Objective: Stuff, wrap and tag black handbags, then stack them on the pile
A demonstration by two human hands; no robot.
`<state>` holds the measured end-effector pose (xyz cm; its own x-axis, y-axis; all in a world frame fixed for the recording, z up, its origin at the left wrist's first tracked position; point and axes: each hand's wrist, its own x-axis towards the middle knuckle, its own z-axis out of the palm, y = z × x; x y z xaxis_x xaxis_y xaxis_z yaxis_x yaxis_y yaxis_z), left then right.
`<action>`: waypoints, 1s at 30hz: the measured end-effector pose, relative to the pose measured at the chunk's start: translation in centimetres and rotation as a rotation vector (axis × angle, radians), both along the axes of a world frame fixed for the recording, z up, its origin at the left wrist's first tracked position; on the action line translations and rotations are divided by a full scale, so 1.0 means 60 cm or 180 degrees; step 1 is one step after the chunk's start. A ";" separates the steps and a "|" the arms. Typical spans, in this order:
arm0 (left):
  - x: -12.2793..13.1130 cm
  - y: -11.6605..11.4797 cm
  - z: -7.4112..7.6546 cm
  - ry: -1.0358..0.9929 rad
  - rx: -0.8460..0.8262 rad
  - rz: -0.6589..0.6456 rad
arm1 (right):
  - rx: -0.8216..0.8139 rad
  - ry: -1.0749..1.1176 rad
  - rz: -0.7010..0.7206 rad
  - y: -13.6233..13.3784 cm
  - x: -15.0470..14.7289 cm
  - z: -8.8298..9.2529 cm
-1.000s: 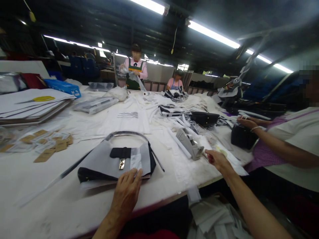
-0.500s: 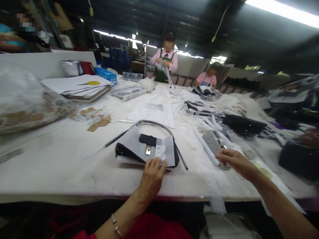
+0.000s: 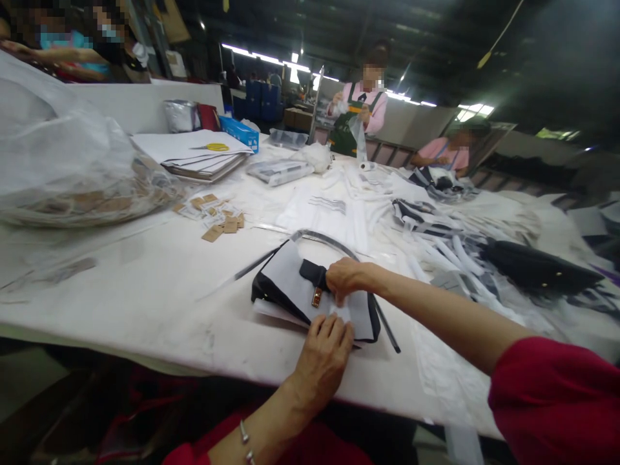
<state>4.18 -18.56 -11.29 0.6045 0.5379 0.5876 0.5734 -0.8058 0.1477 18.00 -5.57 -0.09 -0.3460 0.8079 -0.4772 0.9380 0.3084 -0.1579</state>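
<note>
A black handbag (image 3: 264, 289) lies on the white table, its front covered by a light grey sheet (image 3: 285, 268). A black strap tab (image 3: 310, 271) with a small gold clasp (image 3: 316, 297) sits on the sheet. My left hand (image 3: 325, 355) grips the bag's near edge, fingertips on the whitish wrap and thumb hidden. Right beside the tab, my right hand (image 3: 346, 278) is closed with its fingers pointing down at the wrap; what it pinches is hidden. The bag's handle (image 3: 329, 240), in a clear cover, arches behind, one end reaching the table at the right.
Small brown tags (image 3: 223, 223) and a large clear plastic bag (image 3: 87, 161) lie left. Yellow scissors (image 3: 216, 147) rest on stacked sheets (image 3: 194, 155). At right are plastic strips and another black bag (image 3: 537, 268). Co-workers (image 3: 361, 113) are across the table.
My right hand has moved left from the strips at the table's right onto the handbag's front. My left hand stays at the bag's near edge. The view has turned left.
</note>
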 end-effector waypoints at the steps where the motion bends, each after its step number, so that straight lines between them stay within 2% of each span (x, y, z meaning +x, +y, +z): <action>1: 0.000 0.001 -0.001 -0.0031 0.0004 -0.0005 | 0.0084 -0.0040 0.0061 0.010 -0.002 -0.008; 5: -0.001 0.002 -0.004 -0.0099 0.0021 -0.0019 | 0.0509 0.0121 -0.0188 0.043 0.027 -0.018; 9: -0.004 0.001 -0.007 -0.0093 0.0035 -0.0068 | 0.1005 -0.0082 -0.0594 0.057 0.087 0.006; 12: -0.005 0.000 -0.010 -0.0038 0.0000 -0.0096 | 0.1323 0.0201 -0.0823 0.033 0.114 0.005; 15: -0.004 0.000 -0.010 0.0048 -0.0006 -0.0043 | 0.1124 0.0769 -0.0772 -0.011 0.120 -0.035; 17: -0.005 0.002 -0.008 0.0145 -0.0008 -0.0025 | 0.1015 0.0720 -0.0825 -0.034 0.120 -0.067; 19: -0.006 0.003 -0.004 0.0251 -0.0019 -0.0053 | 0.1264 0.0546 -0.1010 -0.048 0.116 -0.082; 21: -0.007 0.003 0.001 0.0343 -0.0048 -0.0103 | 0.1757 0.0650 -0.1084 -0.058 0.103 -0.072; 23: -0.007 0.001 0.006 0.0376 -0.0092 -0.0125 | 0.2133 0.1062 -0.1008 -0.075 0.081 -0.048; 25: -0.008 -0.001 0.012 0.0331 -0.0103 -0.0148 | 0.2190 0.1597 -0.0854 -0.101 0.052 -0.033; 26: -0.011 0.000 0.017 0.0286 -0.0086 -0.0200 | 0.2141 0.1804 -0.0786 -0.115 0.038 -0.035; 28: -0.025 0.006 0.033 0.0177 -0.0035 -0.0449 | 0.2010 0.1962 -0.0702 -0.141 0.018 -0.061; 30: -0.054 0.025 0.058 0.0033 0.0052 -0.0706 | 0.1971 0.1839 -0.0632 -0.158 0.010 -0.105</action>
<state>0.92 -17.05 -7.80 0.7130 0.3815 0.5883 0.3831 -0.9147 0.1287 18.57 -15.06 -6.42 -0.2236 0.9351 0.2750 0.8082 0.3355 -0.4839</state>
